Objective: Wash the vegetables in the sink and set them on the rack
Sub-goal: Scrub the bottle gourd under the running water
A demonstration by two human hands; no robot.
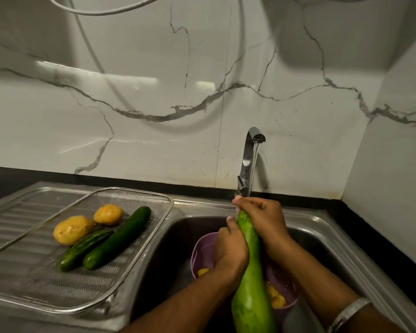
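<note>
A long light-green bottle gourd [251,284] stands tilted over the steel sink [322,239], its narrow top under the running tap [249,159]. My right hand [262,217] grips the gourd's top end. My left hand [231,251] wraps its neck just below. A purple colander [202,248] sits in the sink under the gourd, with yellow potatoes [276,296] inside. On the wire mesh rack [70,287] at the left lie two potatoes [72,230] and two dark cucumbers [118,239].
The rack rests on the ribbed steel drainboard [7,227]. A marble-patterned wall [154,92] rises behind the sink and turns a corner at the right. A white hose [87,39] hangs along the wall. A black counter edge [375,219] runs at the right.
</note>
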